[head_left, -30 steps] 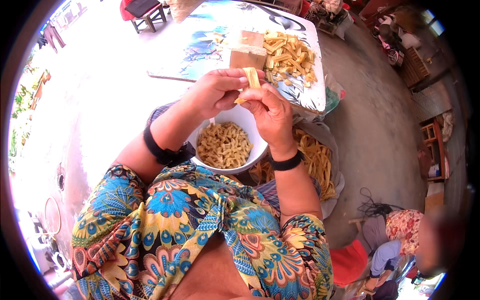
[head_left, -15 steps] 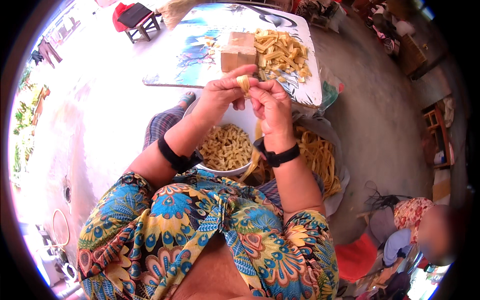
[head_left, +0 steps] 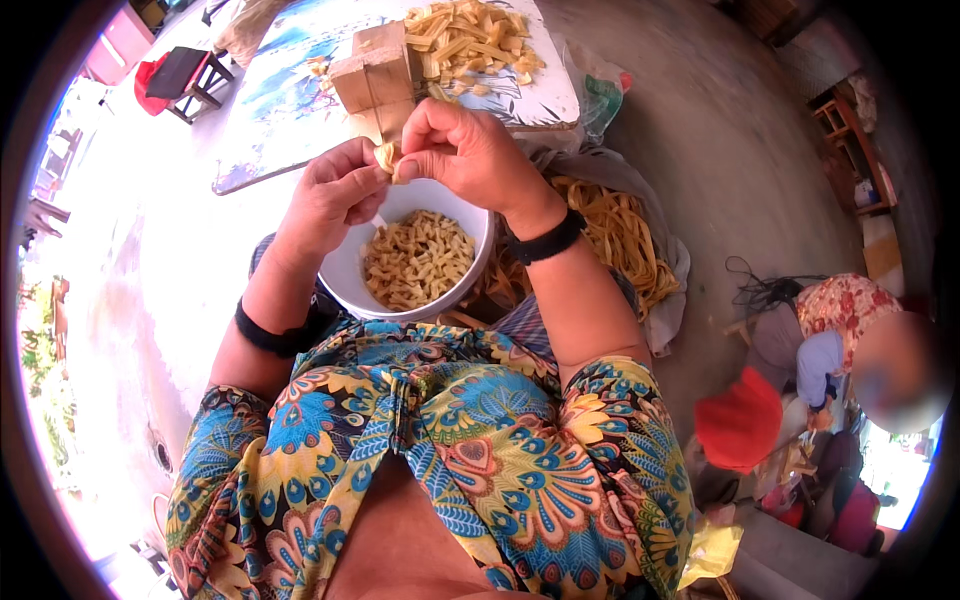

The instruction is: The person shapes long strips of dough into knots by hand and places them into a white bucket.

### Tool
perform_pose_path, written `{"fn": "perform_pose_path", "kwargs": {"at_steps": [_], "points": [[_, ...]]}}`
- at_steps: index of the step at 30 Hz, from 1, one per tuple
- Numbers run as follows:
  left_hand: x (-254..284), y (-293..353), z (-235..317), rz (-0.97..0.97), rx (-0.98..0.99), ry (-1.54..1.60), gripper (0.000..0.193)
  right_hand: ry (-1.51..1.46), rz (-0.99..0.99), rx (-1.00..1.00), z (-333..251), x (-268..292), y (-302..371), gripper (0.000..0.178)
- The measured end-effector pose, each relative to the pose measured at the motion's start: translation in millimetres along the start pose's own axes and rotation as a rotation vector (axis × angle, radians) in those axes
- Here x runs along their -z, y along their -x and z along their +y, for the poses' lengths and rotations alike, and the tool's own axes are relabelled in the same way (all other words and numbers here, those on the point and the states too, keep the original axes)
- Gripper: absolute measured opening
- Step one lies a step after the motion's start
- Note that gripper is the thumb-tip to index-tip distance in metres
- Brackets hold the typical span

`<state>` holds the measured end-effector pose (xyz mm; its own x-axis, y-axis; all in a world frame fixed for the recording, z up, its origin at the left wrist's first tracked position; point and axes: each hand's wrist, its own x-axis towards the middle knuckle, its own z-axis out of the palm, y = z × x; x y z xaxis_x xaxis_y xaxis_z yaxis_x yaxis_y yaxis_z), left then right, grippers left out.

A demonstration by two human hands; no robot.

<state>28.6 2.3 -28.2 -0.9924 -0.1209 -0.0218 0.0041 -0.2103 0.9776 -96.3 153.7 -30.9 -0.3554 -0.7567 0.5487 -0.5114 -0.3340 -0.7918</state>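
Above the bucket, my left hand (head_left: 340,195) pinches one side of a small folded yellow strip (head_left: 385,157). On its other side, the thumb and fingertips of my right hand (head_left: 468,155) press against the same piece. The strip looks like a small knot or loop; its tail is hidden by the fingers. Below stands a white bucket (head_left: 338,268) holding many short, twisted yellow-brown pieces (head_left: 420,258). Beside it on the right, long flat yellow strips (head_left: 625,235) lie in a grey cloth or bag (head_left: 672,320).
Ahead, a painted white table (head_left: 270,115) bears wooden blocks (head_left: 368,78) and a pile of short yellow strips (head_left: 478,45). A plastic bag (head_left: 600,95) hangs by its right edge. A stool (head_left: 195,80) stands far left. Another person (head_left: 840,320) sits at right.
The loop of strip around my left fingers is now a small, tight piece between both hands' fingertips. The long tail below my right hand no longer shows. The view has shifted.
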Motion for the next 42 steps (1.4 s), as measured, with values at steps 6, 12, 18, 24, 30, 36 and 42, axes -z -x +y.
{"fn": "perform_pose_path", "kwargs": {"at_steps": [6,12,18,24,30,36,42], "points": [[-9,3,12,-0.075,0.059,0.081,0.009,-0.477,0.072,-0.131,5,22,3,0.011],[11,5,20,-0.112,0.033,-0.092,0.027,-0.592,0.164,-0.303,0,18,1,0.014],[10,-8,19,-0.183,-0.089,-0.168,0.034,-0.535,0.116,-0.349,2,-5,-1,0.014],[9,-7,-1,-0.121,-0.148,0.088,0.008,-0.584,0.192,-0.417,1,-15,1,0.015],[23,-1,3,-0.090,-0.109,0.162,0.004,-0.555,0.161,-0.394,8,-9,0,0.015],[46,-35,4,0.101,-0.161,0.069,0.003,0.054,0.263,-0.195,26,-6,-29,0.007],[45,-50,-3,0.369,-0.044,-0.165,0.006,0.190,0.355,-0.198,46,-18,-43,0.009]]}}
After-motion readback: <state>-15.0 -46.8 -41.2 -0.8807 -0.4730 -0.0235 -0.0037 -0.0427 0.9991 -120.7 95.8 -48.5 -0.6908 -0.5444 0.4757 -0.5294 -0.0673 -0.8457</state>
